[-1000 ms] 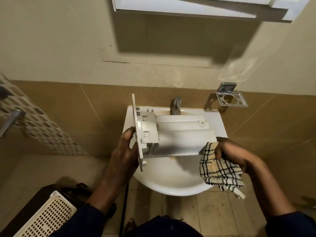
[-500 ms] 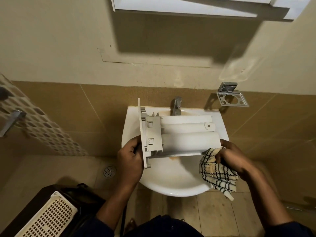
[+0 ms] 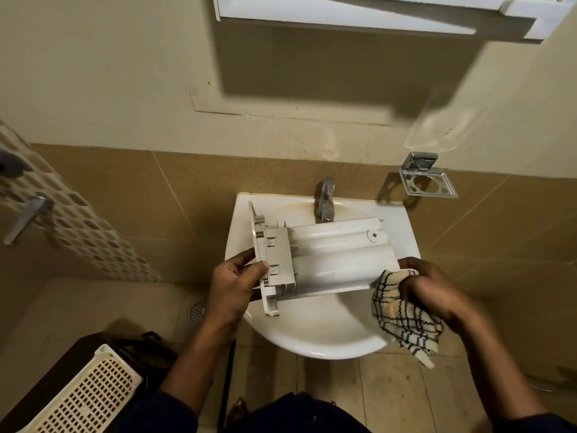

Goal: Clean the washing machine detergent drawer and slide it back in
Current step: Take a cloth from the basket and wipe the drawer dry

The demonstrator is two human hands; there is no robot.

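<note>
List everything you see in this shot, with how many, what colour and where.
detergent drawer: one, white, held above the sink
cloth: one, cream with black checks, at the drawer's right end
sink: one, white, against the tiled wall
tap: one, metal, at the sink's back edge
wall holder: one, chrome, right of the tap
cabinet: one, white, top of the view
basket: one, cream, perforated, bottom left
floor drain: one, grey, floor left of the sink
left hand: one, grips the drawer's front panel
right hand: one, grips the cloth
</note>
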